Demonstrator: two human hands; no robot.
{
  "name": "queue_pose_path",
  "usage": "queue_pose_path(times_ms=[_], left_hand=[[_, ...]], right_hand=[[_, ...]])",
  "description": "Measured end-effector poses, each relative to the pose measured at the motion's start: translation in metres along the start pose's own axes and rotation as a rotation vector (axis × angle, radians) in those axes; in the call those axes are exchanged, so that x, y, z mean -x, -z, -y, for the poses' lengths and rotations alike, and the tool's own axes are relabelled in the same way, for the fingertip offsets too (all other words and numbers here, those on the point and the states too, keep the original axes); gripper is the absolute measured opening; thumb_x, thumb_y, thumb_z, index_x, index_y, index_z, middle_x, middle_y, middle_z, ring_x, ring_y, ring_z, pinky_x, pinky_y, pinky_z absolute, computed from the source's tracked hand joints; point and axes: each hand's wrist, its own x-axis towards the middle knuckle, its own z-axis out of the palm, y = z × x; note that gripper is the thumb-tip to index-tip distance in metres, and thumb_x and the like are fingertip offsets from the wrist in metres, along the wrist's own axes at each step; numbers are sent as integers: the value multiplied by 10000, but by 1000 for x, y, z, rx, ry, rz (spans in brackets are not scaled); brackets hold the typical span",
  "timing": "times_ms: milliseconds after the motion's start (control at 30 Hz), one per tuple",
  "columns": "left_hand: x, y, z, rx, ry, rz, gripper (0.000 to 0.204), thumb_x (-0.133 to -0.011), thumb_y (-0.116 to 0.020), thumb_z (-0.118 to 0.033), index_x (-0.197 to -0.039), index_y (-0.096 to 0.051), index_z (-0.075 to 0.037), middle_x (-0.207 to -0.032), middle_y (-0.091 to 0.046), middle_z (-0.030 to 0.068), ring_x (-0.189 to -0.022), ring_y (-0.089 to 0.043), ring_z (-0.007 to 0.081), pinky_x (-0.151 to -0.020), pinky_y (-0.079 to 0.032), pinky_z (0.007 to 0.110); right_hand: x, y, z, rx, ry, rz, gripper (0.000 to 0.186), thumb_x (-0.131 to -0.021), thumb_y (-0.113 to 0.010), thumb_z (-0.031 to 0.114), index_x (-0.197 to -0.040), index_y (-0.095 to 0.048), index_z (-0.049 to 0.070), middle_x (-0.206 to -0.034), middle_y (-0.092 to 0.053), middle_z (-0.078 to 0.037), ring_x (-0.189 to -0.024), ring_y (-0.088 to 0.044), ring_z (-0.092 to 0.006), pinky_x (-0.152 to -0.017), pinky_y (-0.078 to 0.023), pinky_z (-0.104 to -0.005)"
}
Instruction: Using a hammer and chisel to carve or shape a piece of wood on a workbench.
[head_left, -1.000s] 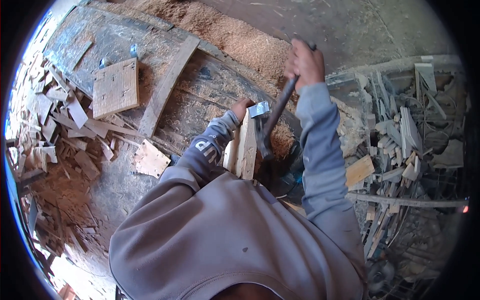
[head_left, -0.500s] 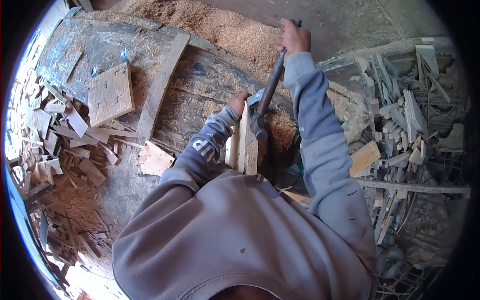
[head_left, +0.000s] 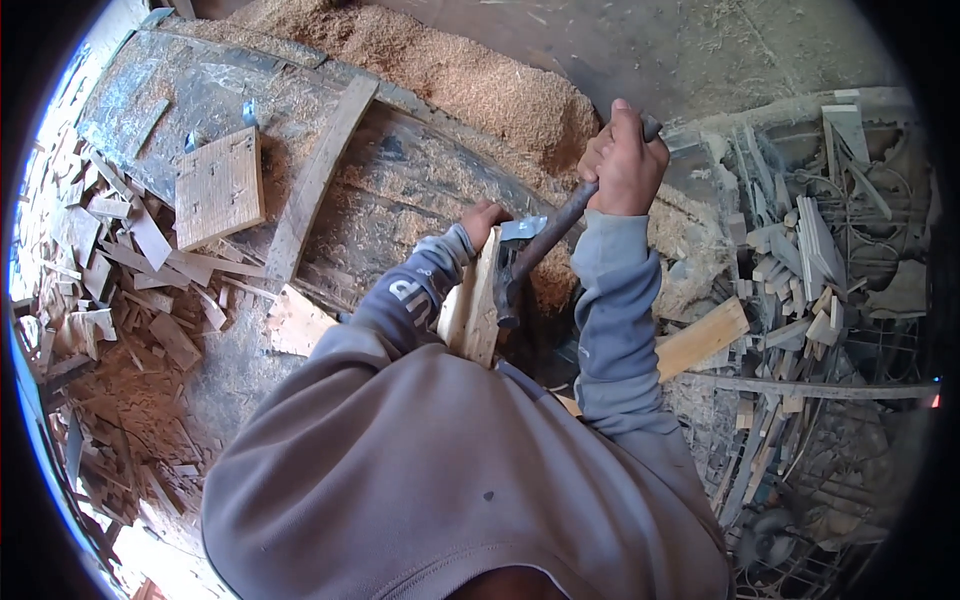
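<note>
My right hand [head_left: 622, 165] is closed round the handle of a dark metal tool [head_left: 550, 235], which slants down to a head beside an upright light wooden piece [head_left: 480, 305]. Near the top of that wood my left hand [head_left: 480, 222] is closed on it, with a bright flat metal piece [head_left: 522, 227] just right of the fingers. Whether those fingers also hold the metal piece I cannot tell. The tool passes close by the metal; I cannot tell if they touch.
A weathered curved platform [head_left: 390, 150] carries a square board [head_left: 218, 188] and a long plank [head_left: 323, 178]. Sawdust [head_left: 470, 70] is heaped along its far edge. Offcuts [head_left: 170, 340] are piled at left; more scrap wood [head_left: 815, 250] lies on a wire-strewn area at right.
My right hand and the tool rose toward the far side half a second ago and have since come back down and slightly right. My left hand stays at the top of the wooden piece.
</note>
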Motion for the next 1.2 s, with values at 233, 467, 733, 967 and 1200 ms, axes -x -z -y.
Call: queue_pose_path(times_ms=[233, 467, 733, 967, 1200], left_hand=[[0, -8, -1, -12, 199, 16, 217, -818, -467, -148, -952, -601, -43, -953, -570, 195, -905, -540, 338, -818, -437, 382], [3, 4, -12, 39, 176, -9, 230, -827, -443, -144, -922, -613, -24, -900, -576, 199, -868, -551, 345, -791, -449, 377], [5, 2, -17, 22, 50, 2, 218, -765, -554, -207, -929, -614, -77, -887, -586, 165, -881, -549, 336, -787, -452, 395], [2, -2, -2, 0, 112, -132, 227, -821, -456, -194, -892, -618, -52, -902, -603, 186, -860, -575, 328, -773, -452, 394], [20, 26, 8, 77, 173, -167, 231, -813, -444, -165, -841, -623, -21, -876, -619, 192, -842, -588, 322, -738, -461, 392]], right_hand=[[-33, 15, -13, -49, -87, -16, 345, -824, -571, 213, -576, -354, 112, -460, -306, 30, -335, -289, -75, -312, -240, -254], [-10, -5, -5, 14, 26, 112, 308, -825, -579, 196, -609, -380, 102, -468, -326, 30, -331, -309, -74, -301, -254, -247], [30, 22, 17, -91, 70, -30, 365, -821, -582, 207, -549, -350, 132, -463, -318, 30, -340, -291, -65, -299, -240, -248], [-15, -7, 1, 11, 0, 57, 379, -826, -563, 229, -536, -335, 145, -461, -292, 40, -351, -284, -77, -324, -221, -259], [30, -38, 8, -10, 88, 148, 348, -829, -572, 229, -588, -364, 88, -470, -329, 6, -348, -310, -89, -311, -238, -262]])
